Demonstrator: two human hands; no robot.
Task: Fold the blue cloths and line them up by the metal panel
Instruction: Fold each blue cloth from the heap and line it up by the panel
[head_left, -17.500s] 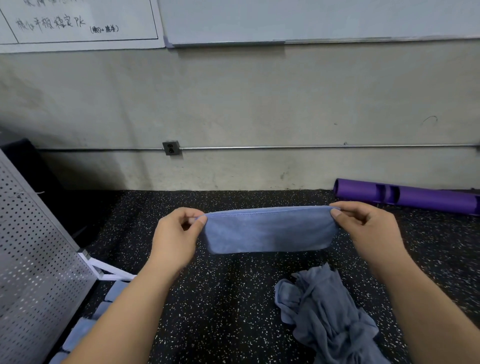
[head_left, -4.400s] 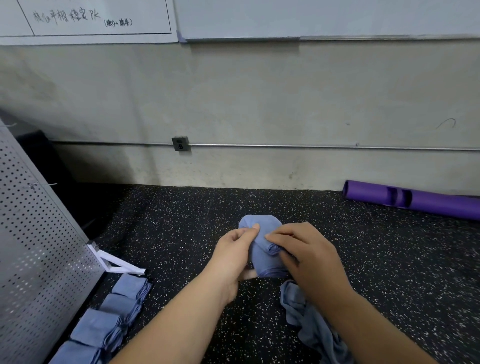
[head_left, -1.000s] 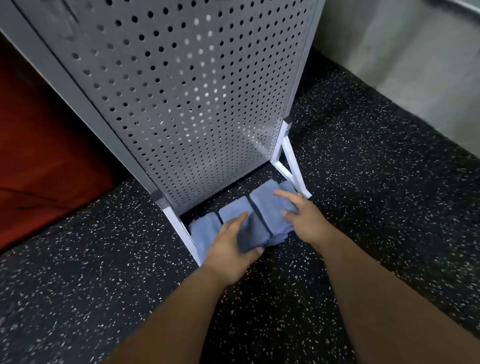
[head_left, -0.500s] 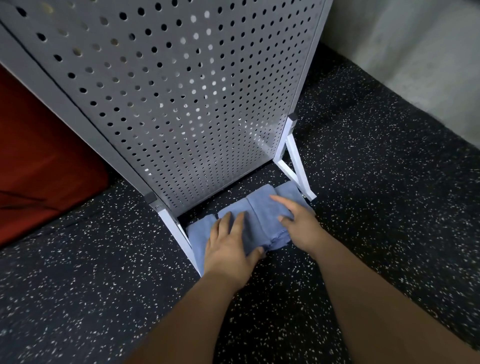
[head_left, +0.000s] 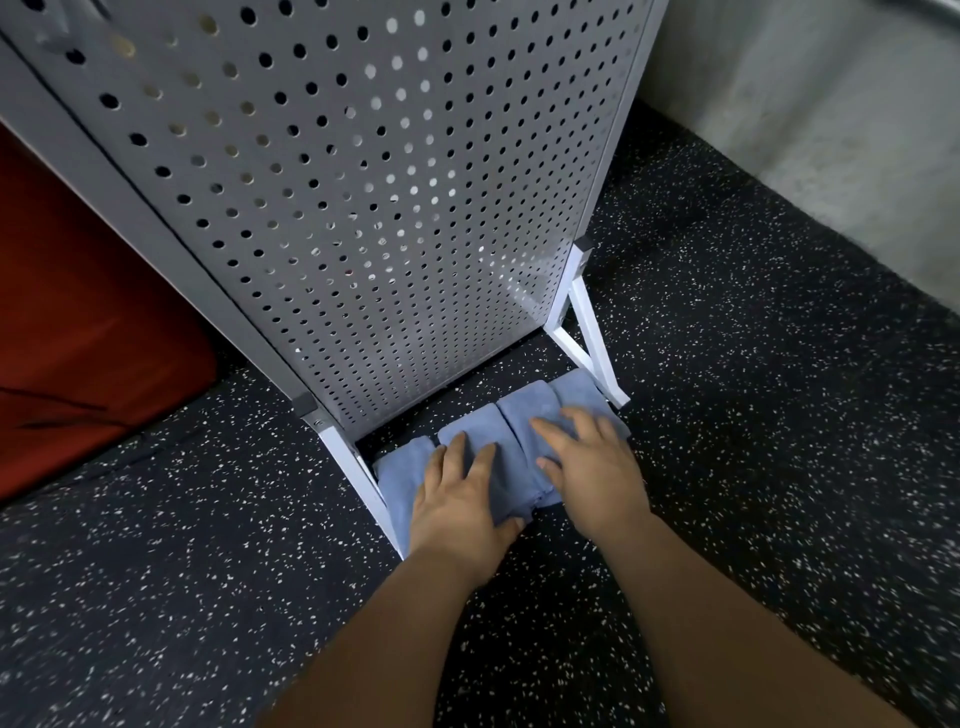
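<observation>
Two bare hands, left hand (head_left: 457, 493) and right hand (head_left: 587, 462), flat with fingers spread, pressing four folded soft blue cloths (head_left: 524, 408) side by side on black speckled rubber floor (head_left: 208, 597), just before grey perforated metal panel (head_left: 363, 208); probably light, limp; best pinched at folded edges

The left hand (head_left: 457, 499) and right hand (head_left: 587, 462) lie flat, palms down, fingers extended.
</observation>
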